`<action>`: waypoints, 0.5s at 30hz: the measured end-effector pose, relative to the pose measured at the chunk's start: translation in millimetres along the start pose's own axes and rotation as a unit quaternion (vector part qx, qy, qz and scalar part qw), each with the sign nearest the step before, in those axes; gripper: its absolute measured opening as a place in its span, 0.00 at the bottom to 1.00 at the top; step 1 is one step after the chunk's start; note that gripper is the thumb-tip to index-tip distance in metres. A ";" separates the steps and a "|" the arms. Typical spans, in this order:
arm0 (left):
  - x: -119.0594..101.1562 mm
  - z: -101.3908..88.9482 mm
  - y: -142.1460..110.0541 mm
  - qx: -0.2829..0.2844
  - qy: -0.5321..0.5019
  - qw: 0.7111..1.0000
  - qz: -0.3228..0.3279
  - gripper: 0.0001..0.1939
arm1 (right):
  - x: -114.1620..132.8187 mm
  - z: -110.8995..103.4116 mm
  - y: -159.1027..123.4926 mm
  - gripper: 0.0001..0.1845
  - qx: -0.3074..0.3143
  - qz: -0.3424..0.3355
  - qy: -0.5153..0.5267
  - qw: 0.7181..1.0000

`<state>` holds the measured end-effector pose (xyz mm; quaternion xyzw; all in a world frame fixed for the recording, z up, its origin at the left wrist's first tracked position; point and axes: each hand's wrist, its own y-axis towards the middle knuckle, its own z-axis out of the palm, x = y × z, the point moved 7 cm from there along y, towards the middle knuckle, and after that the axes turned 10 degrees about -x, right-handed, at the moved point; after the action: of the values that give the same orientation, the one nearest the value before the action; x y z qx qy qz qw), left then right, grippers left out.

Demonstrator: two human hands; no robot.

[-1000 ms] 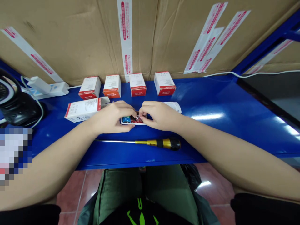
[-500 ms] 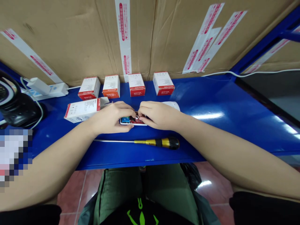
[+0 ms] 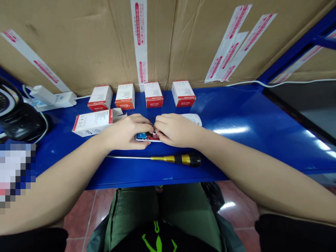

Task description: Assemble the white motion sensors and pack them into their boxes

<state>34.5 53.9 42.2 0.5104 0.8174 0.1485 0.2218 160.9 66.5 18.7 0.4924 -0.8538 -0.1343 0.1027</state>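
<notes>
An opened detector (image 3: 149, 136) lies on the blue table, its white casing showing a red circuit board, a blue block and a small round white part. My left hand (image 3: 130, 131) holds the casing's left end, thumb along the near edge and fingers over the far edge. My right hand (image 3: 174, 130) is closed over the other end, thumb and fingertips at the board beside the round part; whether they pinch a smaller piece is hidden. Behind my right wrist lies a smooth white cover (image 3: 194, 119), partly covered. A screwdriver (image 3: 181, 159) with a yellow and black handle rests nearer to me.
Several white and red boxes (image 3: 183, 93) stand along the cardboard wall at the back. One opened box (image 3: 94, 122) lies beside my left wrist. A power strip (image 3: 59, 101) and a black device (image 3: 22, 119) with a cable occupy the left side.
My right thumb and fingertips have shifted slightly over the board around the round white part. My left hand keeps its hold, and the surrounding things stay in place.
</notes>
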 end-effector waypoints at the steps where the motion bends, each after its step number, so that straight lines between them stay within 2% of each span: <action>1: 0.0 0.2 -0.1 0.000 -0.001 1.000 -0.001 0.12 | 1.7 0.9 0.1 0.17 -0.002 -0.018 -0.008 1.000; 4: -0.1 1.3 -0.2 0.005 -0.010 1.000 -0.003 0.11 | 3.1 1.5 -0.8 0.18 -0.001 -0.050 -0.023 0.998; 6: 0.1 2.1 -0.3 0.012 -0.016 1.000 -0.005 0.11 | 0.9 -5.9 -3.5 0.19 0.002 -0.050 -0.017 0.999; 10: 2.5 4.9 -2.3 0.035 -0.002 0.999 -0.010 0.13 | -8.9 -47.4 -19.1 0.16 -0.025 0.029 0.082 0.996; 11: 3.1 5.7 -3.2 0.040 0.003 0.999 -0.011 0.14 | -9.7 -54.9 -26.0 0.15 -0.009 0.059 0.113 0.992; 12: 3.9 6.3 -4.1 0.043 0.007 0.999 -0.013 0.14 | -7.7 -57.2 -34.1 0.17 0.033 0.082 0.138 0.986; 15: 6.8 7.9 -6.5 0.046 0.002 0.999 -0.028 0.13 | 4.2 -47.8 -62.8 0.25 0.171 0.157 0.153 0.961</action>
<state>30.9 57.3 31.0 0.4971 0.8376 0.1053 0.2005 224.6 26.6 43.2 0.3771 -0.9046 0.1087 0.1665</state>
